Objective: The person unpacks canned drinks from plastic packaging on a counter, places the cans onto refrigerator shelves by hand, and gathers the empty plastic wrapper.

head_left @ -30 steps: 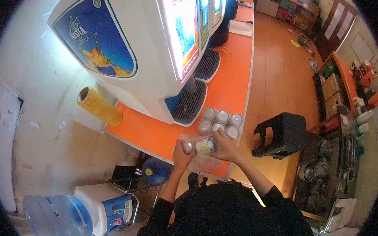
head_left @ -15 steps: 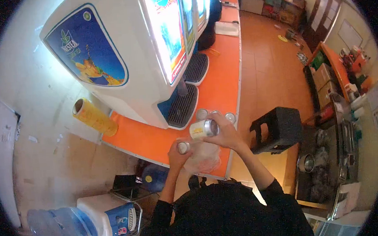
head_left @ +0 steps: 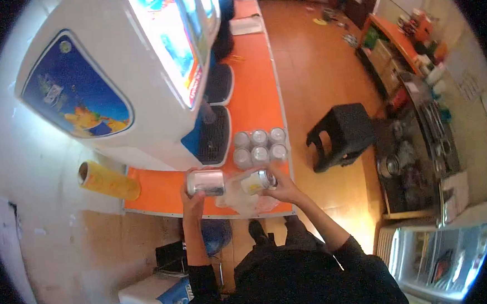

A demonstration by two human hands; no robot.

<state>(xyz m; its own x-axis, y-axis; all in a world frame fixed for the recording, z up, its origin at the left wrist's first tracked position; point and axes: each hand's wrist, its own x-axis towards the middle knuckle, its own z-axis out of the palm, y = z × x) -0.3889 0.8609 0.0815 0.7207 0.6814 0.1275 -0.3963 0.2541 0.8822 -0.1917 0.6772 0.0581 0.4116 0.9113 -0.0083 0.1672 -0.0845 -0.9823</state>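
My left hand (head_left: 191, 198) is closed round a silver drink can (head_left: 208, 183), which lies on its side in the grip above the orange counter (head_left: 157, 192). My right hand (head_left: 285, 189) grips a second can (head_left: 253, 183), white with some yellow, tilted so that its metal end points right. Just beyond my hands, several cans (head_left: 260, 154) stand upright in two rows near the counter's right edge. Below the held cans lies a crumpled clear plastic bag (head_left: 246, 203). Whether the bag touches either held can, I cannot tell.
A white drink dispenser (head_left: 134, 103) with black drip trays (head_left: 216, 140) rises at the left. The yellow roll (head_left: 111, 180) leans near the wall. Right of the counter, a black stool (head_left: 343, 135) stands on the floor. A lit fridge (head_left: 434, 257) is at lower right.
My left hand has moved left and now shows a can held sideways. The right hand has come off the group of cans, which is now in full view. My view has shifted.
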